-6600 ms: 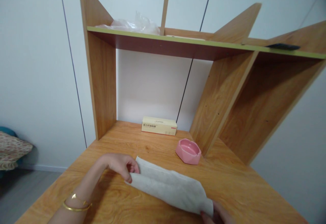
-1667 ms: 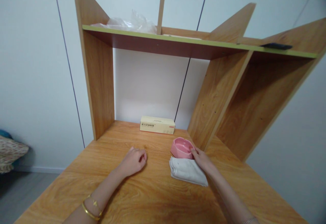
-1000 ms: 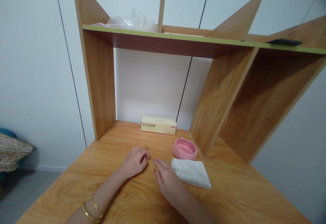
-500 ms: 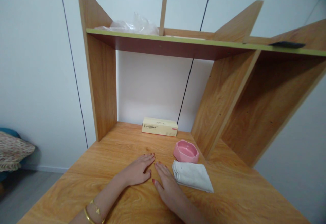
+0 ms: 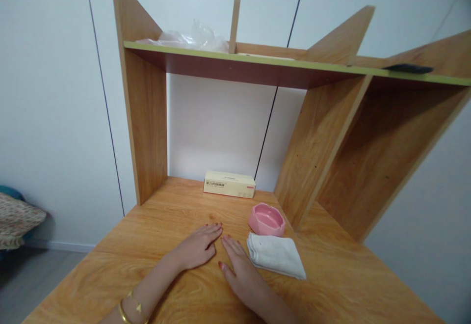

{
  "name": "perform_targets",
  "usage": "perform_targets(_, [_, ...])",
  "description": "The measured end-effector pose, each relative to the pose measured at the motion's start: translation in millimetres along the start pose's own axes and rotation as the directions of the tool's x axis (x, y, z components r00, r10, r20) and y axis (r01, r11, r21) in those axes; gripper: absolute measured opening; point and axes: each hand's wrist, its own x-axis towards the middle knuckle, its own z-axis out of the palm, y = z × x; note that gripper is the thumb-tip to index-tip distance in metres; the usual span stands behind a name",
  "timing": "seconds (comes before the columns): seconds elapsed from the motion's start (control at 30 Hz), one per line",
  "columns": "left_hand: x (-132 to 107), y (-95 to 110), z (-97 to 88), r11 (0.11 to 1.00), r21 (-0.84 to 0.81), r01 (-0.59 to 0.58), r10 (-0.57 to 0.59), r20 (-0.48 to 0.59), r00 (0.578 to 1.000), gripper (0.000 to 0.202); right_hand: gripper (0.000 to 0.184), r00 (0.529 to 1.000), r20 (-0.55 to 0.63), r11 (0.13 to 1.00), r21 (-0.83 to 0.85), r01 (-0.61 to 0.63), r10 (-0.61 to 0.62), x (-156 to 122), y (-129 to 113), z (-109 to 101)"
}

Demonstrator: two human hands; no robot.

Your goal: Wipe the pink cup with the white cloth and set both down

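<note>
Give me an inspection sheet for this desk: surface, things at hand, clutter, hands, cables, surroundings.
Surface: wooden desk, bare wood around the hands.
Things at hand: folded white cloth lying flat, just right of the right hand; pink dish behind the cloth.
Clutter: beige box at the back; clear plastic bag and a dark flat object on the upper shelf.
Hands: left hand and right hand both flat on the desk, palms down, holding nothing.
Cables: nothing seen.
Surroundings: white wall panels; patterned fabric at far left.

Two hands [image 5: 198, 248], one folded cloth [image 5: 275, 256], one pink dish [image 5: 267, 219], one box [image 5: 229, 184].
</note>
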Motion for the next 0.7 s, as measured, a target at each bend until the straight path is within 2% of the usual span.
perform_targets(0.7, [0.6,-1.1,0.3,1.0,0.0,-0.012,0.012,0.009,1.0,0.059,0.054,1.0,0.008,1.0,0.003,-0.006,0.006,-1.7,-3.7,-2.9])
